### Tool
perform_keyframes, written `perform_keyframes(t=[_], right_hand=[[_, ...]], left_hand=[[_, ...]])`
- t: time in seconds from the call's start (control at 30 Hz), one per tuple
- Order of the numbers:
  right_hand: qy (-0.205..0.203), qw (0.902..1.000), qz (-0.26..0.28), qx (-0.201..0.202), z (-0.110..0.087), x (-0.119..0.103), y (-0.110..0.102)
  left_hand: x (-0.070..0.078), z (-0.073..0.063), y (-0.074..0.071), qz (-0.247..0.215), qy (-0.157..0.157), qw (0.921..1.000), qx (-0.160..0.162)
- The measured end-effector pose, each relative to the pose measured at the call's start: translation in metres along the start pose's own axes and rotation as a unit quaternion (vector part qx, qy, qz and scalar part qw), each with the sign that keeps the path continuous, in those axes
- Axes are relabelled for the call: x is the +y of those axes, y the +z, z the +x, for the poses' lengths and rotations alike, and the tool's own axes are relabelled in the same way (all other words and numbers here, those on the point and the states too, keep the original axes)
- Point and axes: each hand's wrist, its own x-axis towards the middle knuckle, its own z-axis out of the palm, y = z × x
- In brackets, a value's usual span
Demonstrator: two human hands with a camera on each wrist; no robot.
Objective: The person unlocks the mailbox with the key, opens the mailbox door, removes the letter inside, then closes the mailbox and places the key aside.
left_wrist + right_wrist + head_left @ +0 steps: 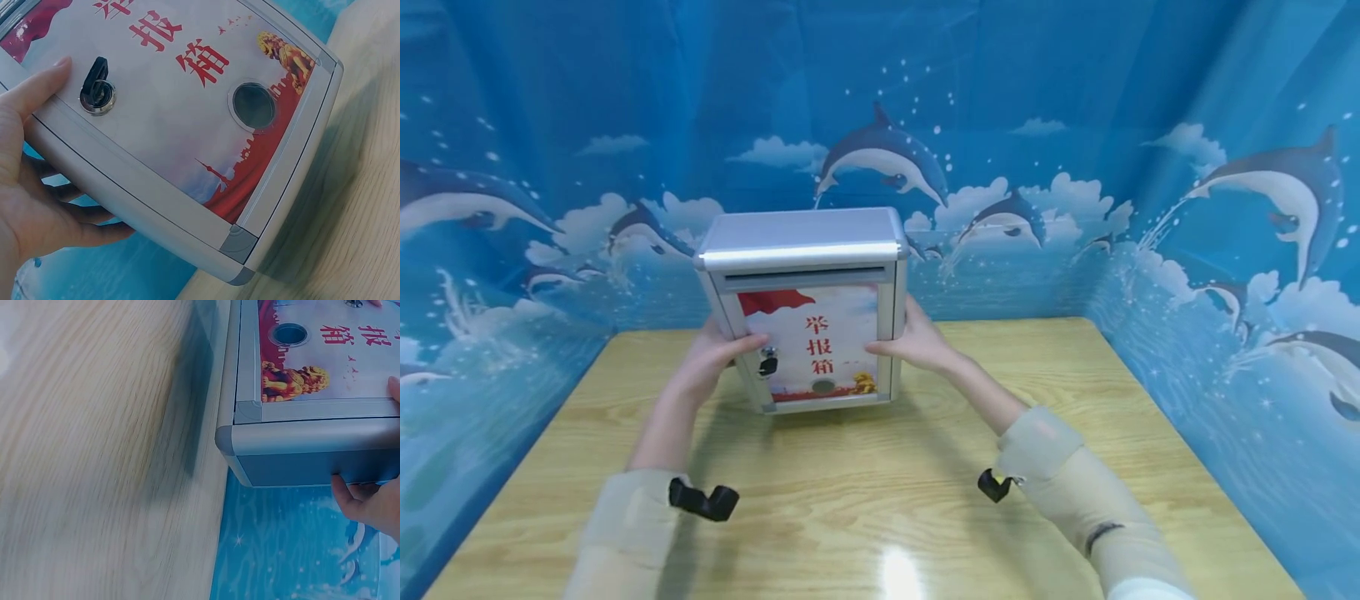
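Observation:
A silver metal report box (pixel 808 312), its door printed with red Chinese characters, is held up by both hands over the table, tilted slightly. The left hand (pixel 706 357) grips its left side, thumb on the front near a lock (pixel 98 100) with a black-headed key (pixel 95 74) in it. On the opposite side the right hand (pixel 917 337) holds the box, thumb on the front panel and fingers on the side wall. A dark slot (pixel 805 277) runs below the lid, and a round window (pixel 254 105) sits low on the door. The back of the box is hidden.
Below the box lies a light wood-grain table (pixel 842 492), with the box's shadow on it. A blue curtain (pixel 1037 75) printed with dolphins and waves encloses the table at the back and both sides. Black straps (pixel 700 498) show at the sleeves.

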Motion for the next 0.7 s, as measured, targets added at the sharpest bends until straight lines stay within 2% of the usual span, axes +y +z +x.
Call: perform_keyframes(t=[0.23,0.47,0.7], right_hand=[[0.001,0.9999,-0.008,0.012,-0.015,0.008,-0.015],[0.035,0.999,-0.014,0.023,-0.03,0.013,-0.023],[0.048,0.9981,0.006,0.039,-0.042,0.021,-0.037]], left_hand=[[-0.001,0.008,0.019,-0.012,0.002,0.9998,-0.017],[-0.004,0.013,0.033,-0.031,0.017,0.9986,-0.039],[-0.003,0.023,0.049,-0.031,0.006,0.9983,-0.049]])
